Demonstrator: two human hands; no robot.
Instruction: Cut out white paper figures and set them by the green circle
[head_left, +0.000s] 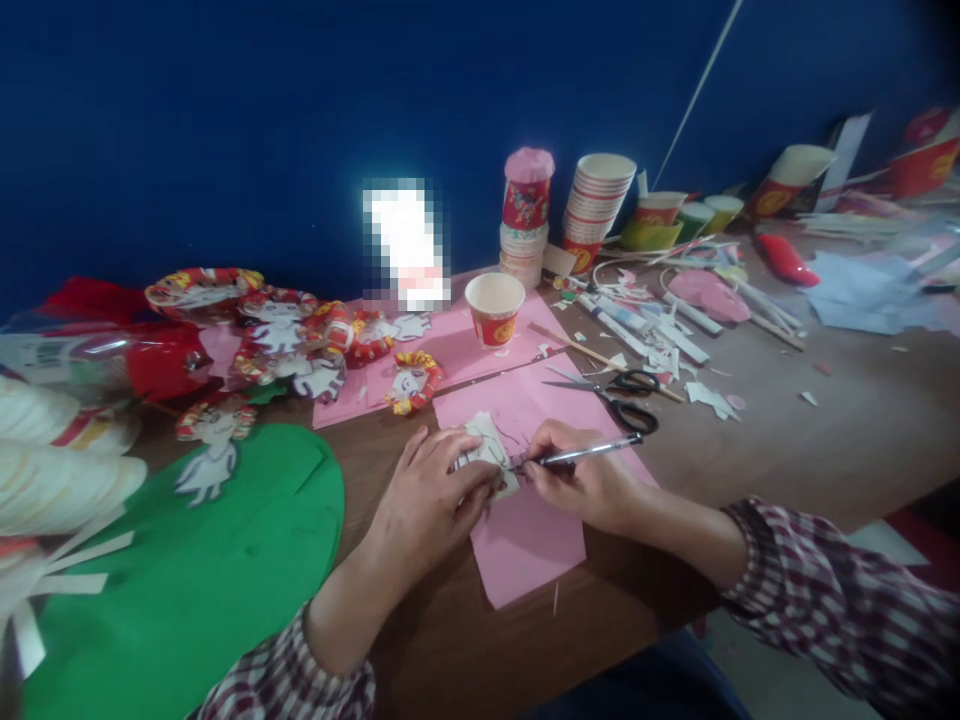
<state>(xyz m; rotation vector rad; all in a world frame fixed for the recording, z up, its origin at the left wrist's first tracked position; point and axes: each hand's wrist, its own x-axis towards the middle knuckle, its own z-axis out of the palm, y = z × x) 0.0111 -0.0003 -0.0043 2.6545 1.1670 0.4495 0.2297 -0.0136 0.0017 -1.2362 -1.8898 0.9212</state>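
The checked cuffs [292,665] of your sleeves lie nearest, at the lower edge of view. From the left one, your left hand [424,490] reaches in, fingers loosely spread and bent, their tips down on a small white paper piece [484,450] marked with dark lines. Your right hand [581,480] is closed around a slim pen [592,452], pinched near its point; the tip is at the paper's right edge, though whether it touches is hard to tell.

The paper piece rests on a pink sheet [532,560], near the middle of the brown table [427,640]. Just beyond your right hand lie scissors [606,388], blades over the sheet, black handles toward the right. Past them, a red-and-white paper cup [495,328] stands upright on a second pink sheet [465,362], and a white figure in a red-and-yellow ring [412,383] lies near that sheet's front edge.

To your left, another white figure [206,475] lies on a green disc [247,600]. To your right, white paper scraps [675,340] litter the table. Farther back, stacked cups [589,220] stand before a blue wall [225,120].
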